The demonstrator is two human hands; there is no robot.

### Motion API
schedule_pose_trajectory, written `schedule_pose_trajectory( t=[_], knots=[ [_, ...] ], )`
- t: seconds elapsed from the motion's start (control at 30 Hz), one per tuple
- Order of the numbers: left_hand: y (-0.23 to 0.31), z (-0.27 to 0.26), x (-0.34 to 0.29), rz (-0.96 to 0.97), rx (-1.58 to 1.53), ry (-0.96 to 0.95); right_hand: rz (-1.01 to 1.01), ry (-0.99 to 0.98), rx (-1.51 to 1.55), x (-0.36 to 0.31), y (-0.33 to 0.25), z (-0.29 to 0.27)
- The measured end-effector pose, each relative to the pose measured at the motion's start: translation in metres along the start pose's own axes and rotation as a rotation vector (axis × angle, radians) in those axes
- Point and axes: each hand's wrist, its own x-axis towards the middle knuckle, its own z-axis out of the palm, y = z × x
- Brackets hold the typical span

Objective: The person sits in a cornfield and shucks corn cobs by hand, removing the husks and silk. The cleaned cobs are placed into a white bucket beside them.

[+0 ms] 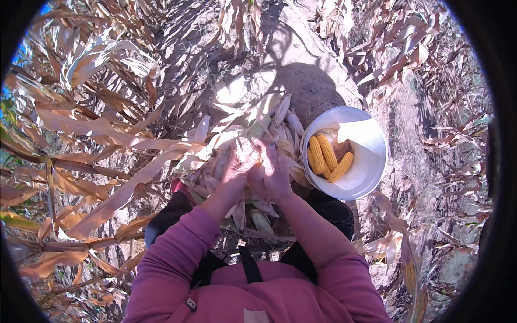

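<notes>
Both of my hands are close together above a heap of dry, pale corn husks [277,110] in front of me. My left hand [235,173] has its fingers curled in toward the middle. Beside it, nearly touching, my right hand [273,172] is closed in the same way. Pale, papery corn husk shows between the fingertips, washed out by sunlight; whether an ear sits inside it is hidden. To the right of the heap stands a white bucket [372,175] with several bare yellow corn cobs [341,167] at its bottom.
Dry corn stalks and leaves [107,132] crowd the left side, one long leaf reaching toward my left forearm. More dried plants [409,32] stand at the upper right. Bare soil [307,81] with shadows across it lies beyond the heap.
</notes>
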Motion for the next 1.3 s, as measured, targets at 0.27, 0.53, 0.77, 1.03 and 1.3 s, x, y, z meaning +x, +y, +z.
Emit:
schedule_pose_trajectory(
  t=[0.27,0.53,0.77,1.03,1.3],
  knots=[
    [0.010,-0.025,0.022,0.018,-0.267,0.119,0.148,-0.081,0.390,-0.004,-0.017,-0.005],
    [0.045,-0.061,0.034,0.106,-0.256,0.420,0.179,-0.482,0.051,-0.040,-0.047,-0.014],
    [0.056,-0.060,0.036,0.150,-0.274,0.536,-0.122,-0.745,-0.530,-0.049,-0.043,-0.020],
    [0.040,-0.042,0.032,0.202,0.014,0.116,0.213,-0.876,-0.011,-0.039,-0.032,-0.024],
    [0.035,-0.025,0.021,-0.025,-0.310,0.056,0.285,-0.200,-0.033,-0.009,-0.008,-0.032]
  ],
)
